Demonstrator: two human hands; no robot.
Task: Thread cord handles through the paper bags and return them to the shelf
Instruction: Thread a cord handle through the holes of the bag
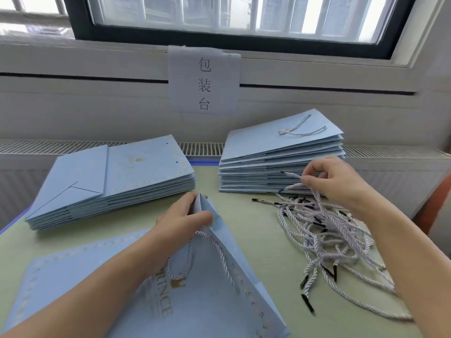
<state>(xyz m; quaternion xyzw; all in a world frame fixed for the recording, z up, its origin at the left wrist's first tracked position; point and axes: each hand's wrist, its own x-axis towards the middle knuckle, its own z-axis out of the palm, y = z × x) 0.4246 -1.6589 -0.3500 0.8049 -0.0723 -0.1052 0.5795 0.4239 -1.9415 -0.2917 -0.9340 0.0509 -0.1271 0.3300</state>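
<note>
Lower left to centre of the frame: lying flat across the pale green table (263, 245), one light blue paper bag (210, 301), gold "PRINCE" lettering and crown on its face, dotted cream border along the edges, mouth end raised and pointing toward centre frame. Hanging from that raised mouth and looping down over the face, one white twisted cord handle (188, 254).

Centre: reaching in from the lower left, left hand (180, 220), forearm bare, thumb and fingers pinching the raised mouth edge of the bag.

Right of centre: sprawling in a loose tangle on the table, pile of cords (324, 230), white twisted, black tips; too tangled for counting.

Centre right: coming in from the lower right edge, right hand (334, 181), fingers curling and pinching cord strands at the top of the tangle, lifting them just in front of the right stack.

Mid left: resting flat, left stack of bags (114, 191), same blue, about ten deep though exact count unclear; two punched holes showing on the top bag.

Mid right: sitting higher, right stack of bags (280, 157), roughly a dozen, count unclear; one white cord handle lying on the top bag.

Upper centre: hanging on the wall below the window (234, 18), one paper sign (203, 80) carrying three printed characters.
</note>
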